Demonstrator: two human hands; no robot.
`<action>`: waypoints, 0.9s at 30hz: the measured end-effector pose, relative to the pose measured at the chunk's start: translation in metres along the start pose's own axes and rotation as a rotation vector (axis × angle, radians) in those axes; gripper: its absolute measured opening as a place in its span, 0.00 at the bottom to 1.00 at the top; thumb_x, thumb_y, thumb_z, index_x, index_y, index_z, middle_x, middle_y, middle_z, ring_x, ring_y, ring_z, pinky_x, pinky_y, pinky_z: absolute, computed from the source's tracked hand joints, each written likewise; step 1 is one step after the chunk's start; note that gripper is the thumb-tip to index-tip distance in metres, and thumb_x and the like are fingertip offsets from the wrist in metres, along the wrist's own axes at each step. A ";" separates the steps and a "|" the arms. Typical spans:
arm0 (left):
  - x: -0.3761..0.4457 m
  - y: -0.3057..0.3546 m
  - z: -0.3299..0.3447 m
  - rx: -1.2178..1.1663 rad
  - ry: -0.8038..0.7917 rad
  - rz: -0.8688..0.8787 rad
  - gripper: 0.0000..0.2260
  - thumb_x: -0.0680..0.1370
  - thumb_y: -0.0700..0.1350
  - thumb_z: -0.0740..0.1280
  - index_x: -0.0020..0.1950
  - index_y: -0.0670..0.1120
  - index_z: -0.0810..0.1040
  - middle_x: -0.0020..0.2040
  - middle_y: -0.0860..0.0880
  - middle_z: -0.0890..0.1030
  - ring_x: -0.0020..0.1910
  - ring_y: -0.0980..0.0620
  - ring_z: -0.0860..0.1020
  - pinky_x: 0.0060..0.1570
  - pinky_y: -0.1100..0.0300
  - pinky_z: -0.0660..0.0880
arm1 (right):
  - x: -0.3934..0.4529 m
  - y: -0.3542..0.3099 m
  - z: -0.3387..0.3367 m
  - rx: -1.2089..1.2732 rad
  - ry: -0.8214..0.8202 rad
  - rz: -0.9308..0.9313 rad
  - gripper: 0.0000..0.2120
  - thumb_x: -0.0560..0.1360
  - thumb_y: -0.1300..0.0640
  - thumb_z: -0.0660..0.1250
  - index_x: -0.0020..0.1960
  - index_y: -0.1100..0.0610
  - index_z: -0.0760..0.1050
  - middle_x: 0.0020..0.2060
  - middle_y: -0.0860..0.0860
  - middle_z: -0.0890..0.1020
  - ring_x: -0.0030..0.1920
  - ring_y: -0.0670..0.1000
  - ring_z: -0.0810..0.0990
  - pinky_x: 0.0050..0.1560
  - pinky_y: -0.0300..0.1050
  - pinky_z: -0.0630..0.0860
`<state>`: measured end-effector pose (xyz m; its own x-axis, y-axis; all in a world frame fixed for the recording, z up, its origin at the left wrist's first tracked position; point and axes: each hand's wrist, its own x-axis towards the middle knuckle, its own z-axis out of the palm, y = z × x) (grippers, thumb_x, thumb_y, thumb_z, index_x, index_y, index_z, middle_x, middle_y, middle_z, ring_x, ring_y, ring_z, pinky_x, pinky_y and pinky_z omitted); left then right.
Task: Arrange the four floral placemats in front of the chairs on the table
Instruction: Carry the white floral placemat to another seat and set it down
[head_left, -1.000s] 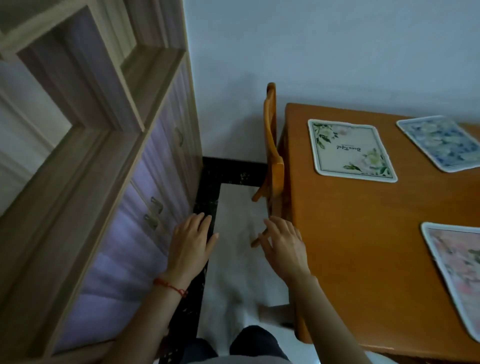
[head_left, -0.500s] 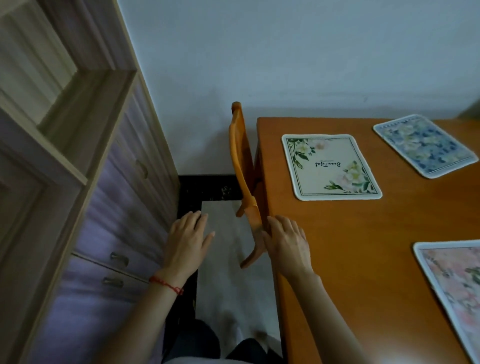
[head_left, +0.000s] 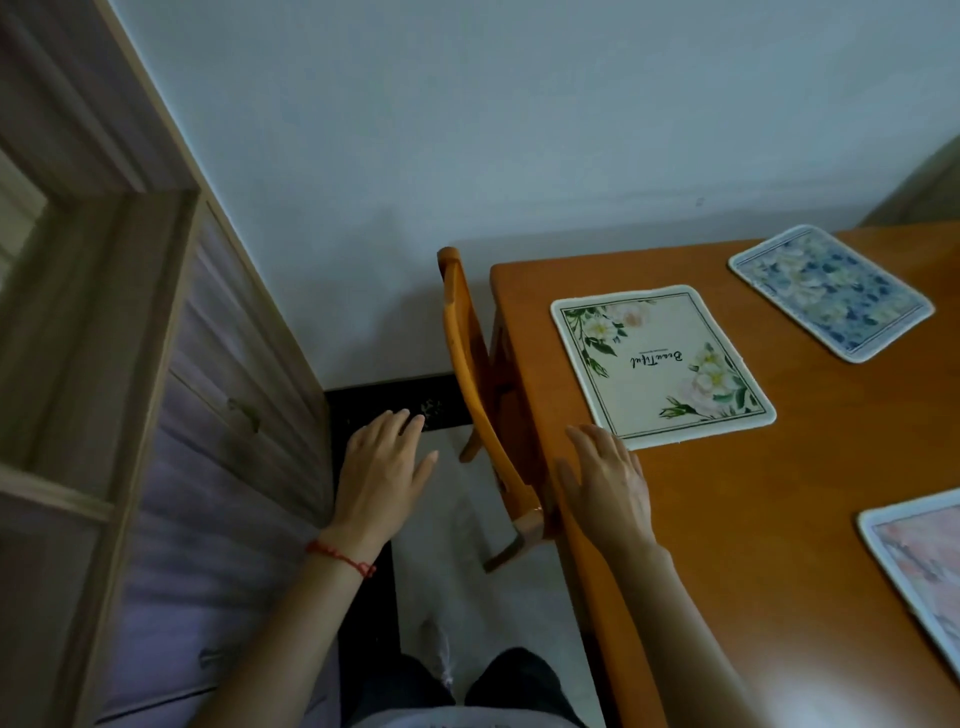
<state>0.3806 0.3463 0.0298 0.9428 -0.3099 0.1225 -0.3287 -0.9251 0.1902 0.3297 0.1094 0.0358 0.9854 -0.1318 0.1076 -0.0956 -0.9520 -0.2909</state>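
Three floral placemats lie on the orange wooden table. A cream placemat with green leaves and script lies near the table's left edge, beside the wooden chair. A blue placemat lies at the far right, and a pink placemat is cut off by the right frame edge. My right hand hovers flat with straight fingers over the table's left edge, just short of the cream placemat's near corner. My left hand is held out flat over the floor, left of the chair. Both hands hold nothing.
A wooden cabinet with drawers and shelves fills the left side. A narrow strip of pale floor runs between it and the table. The chair is tucked against the table's left side. A white wall stands behind.
The view has swung right and nearer the table. My right hand has moved forward over the table edge, closer to the cream placemat. My left hand stays flat over the floor.
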 end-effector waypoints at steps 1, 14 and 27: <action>0.008 -0.002 0.000 -0.005 0.002 0.012 0.19 0.74 0.50 0.64 0.58 0.37 0.77 0.55 0.39 0.80 0.56 0.39 0.78 0.52 0.45 0.75 | 0.005 0.001 0.001 -0.002 0.005 0.012 0.18 0.77 0.51 0.62 0.63 0.58 0.72 0.60 0.57 0.76 0.61 0.57 0.74 0.59 0.52 0.71; 0.098 0.030 0.000 0.020 0.016 0.123 0.22 0.76 0.53 0.55 0.58 0.38 0.77 0.55 0.39 0.80 0.56 0.40 0.78 0.51 0.47 0.76 | 0.069 0.036 0.002 -0.013 0.112 0.017 0.17 0.74 0.52 0.65 0.60 0.59 0.74 0.55 0.58 0.79 0.56 0.58 0.78 0.54 0.52 0.75; 0.189 0.095 0.031 0.050 -0.100 0.380 0.20 0.76 0.52 0.61 0.60 0.39 0.76 0.57 0.40 0.79 0.57 0.40 0.77 0.54 0.46 0.75 | 0.082 0.092 0.000 -0.029 0.168 0.271 0.16 0.72 0.53 0.69 0.58 0.59 0.76 0.53 0.58 0.81 0.54 0.58 0.80 0.53 0.53 0.76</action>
<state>0.5292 0.1930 0.0404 0.7563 -0.6494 0.0793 -0.6542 -0.7494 0.1015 0.4020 0.0113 0.0180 0.8868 -0.4229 0.1865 -0.3573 -0.8833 -0.3035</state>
